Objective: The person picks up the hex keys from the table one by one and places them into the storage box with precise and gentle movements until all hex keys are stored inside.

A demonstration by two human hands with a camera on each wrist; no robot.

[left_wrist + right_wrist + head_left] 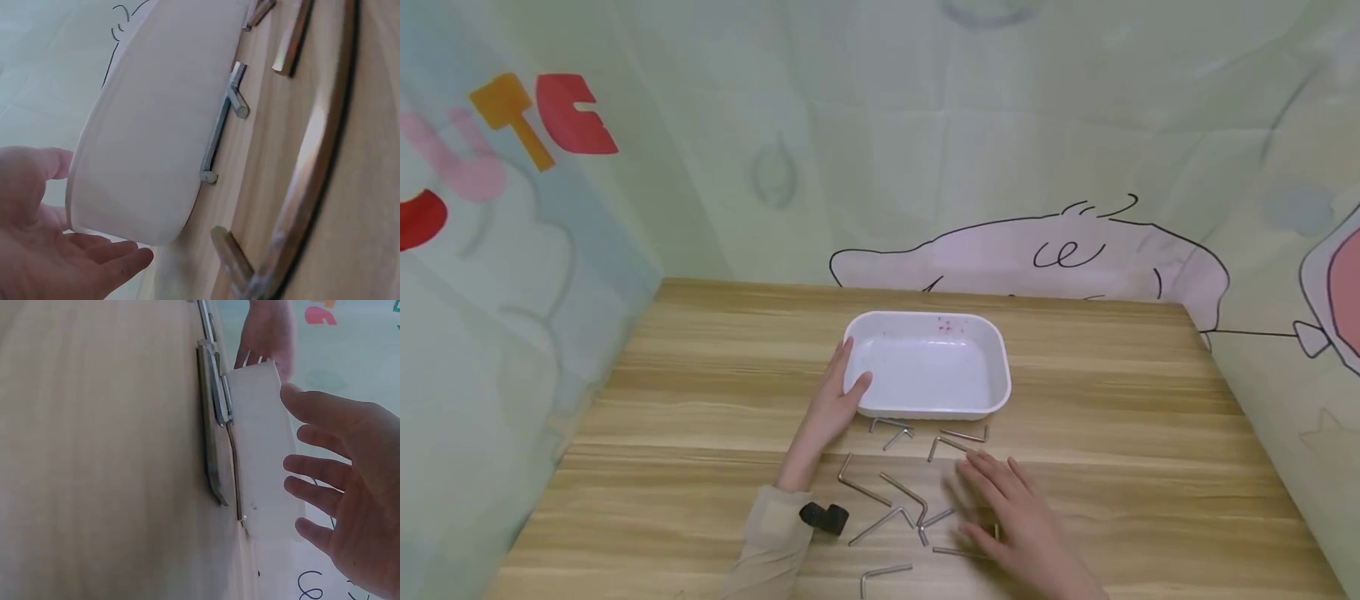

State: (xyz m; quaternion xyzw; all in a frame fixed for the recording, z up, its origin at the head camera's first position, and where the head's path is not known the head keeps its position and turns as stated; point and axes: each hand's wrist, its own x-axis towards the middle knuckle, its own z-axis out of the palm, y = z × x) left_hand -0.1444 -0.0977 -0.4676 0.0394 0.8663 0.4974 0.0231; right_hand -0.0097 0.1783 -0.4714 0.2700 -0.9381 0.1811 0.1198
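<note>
My left hand (835,404) holds the left end of a white plastic tray (925,375), thumb over the rim and fingers along the outside wall. The tray holds nothing and sits flat on the table. Several L-shaped hex keys lie loose in front of it; two silver ones are right at its front wall, one being a short hex key (219,134) in the left wrist view. My right hand (1018,521) is spread with relaxed fingers above the table, holding nothing. Under its thumb side lies another hex key (958,552), partly hidden.
A wood-grain table (722,358) carries everything, with more hex keys, such as a bronze-toned hex key (865,492), scattered between my arms. Printed cloth (880,167) hangs behind the table and at both sides. A black strap piece (824,518) is at my left sleeve.
</note>
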